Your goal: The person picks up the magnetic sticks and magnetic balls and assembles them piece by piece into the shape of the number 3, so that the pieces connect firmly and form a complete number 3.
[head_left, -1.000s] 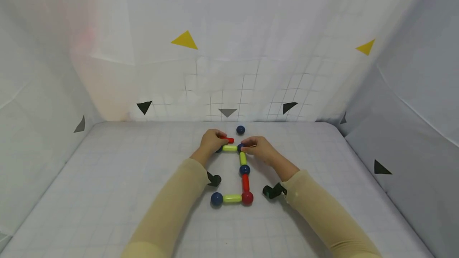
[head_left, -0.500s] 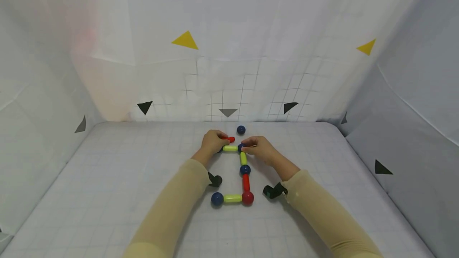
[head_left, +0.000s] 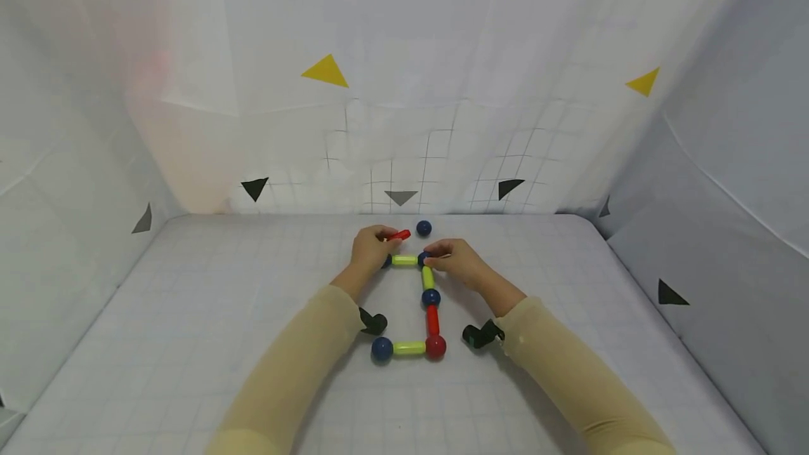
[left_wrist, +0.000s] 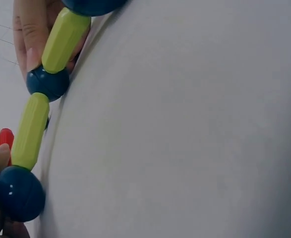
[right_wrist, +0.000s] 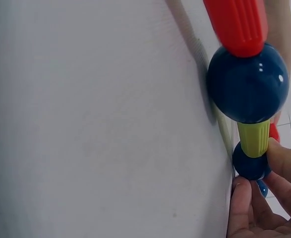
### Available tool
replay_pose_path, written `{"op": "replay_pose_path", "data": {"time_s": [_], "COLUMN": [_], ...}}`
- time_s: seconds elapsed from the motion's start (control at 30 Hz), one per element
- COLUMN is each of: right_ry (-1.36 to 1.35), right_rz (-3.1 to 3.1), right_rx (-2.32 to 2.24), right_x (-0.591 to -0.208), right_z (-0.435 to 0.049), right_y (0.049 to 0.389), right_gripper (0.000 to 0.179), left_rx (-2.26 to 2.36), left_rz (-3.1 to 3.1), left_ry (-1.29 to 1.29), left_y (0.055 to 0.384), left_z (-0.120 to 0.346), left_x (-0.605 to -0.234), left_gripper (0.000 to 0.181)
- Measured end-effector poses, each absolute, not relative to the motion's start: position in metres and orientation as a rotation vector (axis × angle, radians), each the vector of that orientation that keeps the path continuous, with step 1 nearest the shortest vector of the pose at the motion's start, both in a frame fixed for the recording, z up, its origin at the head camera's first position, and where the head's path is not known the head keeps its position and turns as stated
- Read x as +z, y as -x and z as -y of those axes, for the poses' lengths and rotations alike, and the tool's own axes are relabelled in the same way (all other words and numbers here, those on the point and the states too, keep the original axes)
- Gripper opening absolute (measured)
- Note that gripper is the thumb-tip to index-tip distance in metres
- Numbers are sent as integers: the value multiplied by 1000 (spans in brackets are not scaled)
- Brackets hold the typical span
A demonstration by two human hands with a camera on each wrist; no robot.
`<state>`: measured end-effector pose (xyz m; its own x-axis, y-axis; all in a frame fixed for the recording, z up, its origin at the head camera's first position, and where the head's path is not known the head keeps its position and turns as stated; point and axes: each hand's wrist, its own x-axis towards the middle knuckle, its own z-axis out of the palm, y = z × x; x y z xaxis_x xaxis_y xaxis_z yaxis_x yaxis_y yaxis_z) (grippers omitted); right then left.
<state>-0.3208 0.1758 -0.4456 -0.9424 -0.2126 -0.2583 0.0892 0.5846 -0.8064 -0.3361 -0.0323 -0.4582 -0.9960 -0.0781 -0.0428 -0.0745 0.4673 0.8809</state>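
My left hand [head_left: 369, 251] pinches a red rod [head_left: 399, 235] between thumb and fingers, just beyond the far-left blue ball [left_wrist: 19, 194]. My right hand [head_left: 461, 262] grips the blue ball [left_wrist: 48, 83] at the far right corner of a linked chain. From that corner a yellow-green rod [head_left: 404, 260] runs to the far-left ball. Another yellow-green rod [head_left: 428, 278] comes toward me to a blue ball [head_left: 431, 298]. A red rod [head_left: 432, 320] joins that ball to a red ball [head_left: 435, 347]. From there a yellow-green rod [head_left: 409, 348] leads left to a blue ball [head_left: 382, 349].
A loose blue ball [head_left: 424, 228] lies near the back edge of the white table [head_left: 189, 343]. Black wrist-worn devices show at the left sleeve [head_left: 374, 322] and the right sleeve [head_left: 480, 335]. White cloth walls with coloured triangles surround the table.
The left hand has shifted slightly away from me, and its red rod has moved away from the chain and tilted, right end higher. The right hand stays on the corner ball.
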Motion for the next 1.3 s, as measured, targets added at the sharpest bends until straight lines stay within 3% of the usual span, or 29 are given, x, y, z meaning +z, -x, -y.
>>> {"op": "replay_pose_path", "data": {"time_s": [0.83, 1.3], "right_ry": [6, -19], "right_rz": [-2524, -2520], "right_rx": [-1287, -1350], "right_x": [-443, -433], "right_z": [-170, -178], "right_y": [320, 296], "right_gripper": [36, 28], "left_rx": [-1687, -1655], "left_rz": [2765, 2803], "left_ry": [139, 222], "left_y": [293, 267], "left_z": [73, 73], "left_x": [-442, -446], "left_gripper": [22, 21]}}
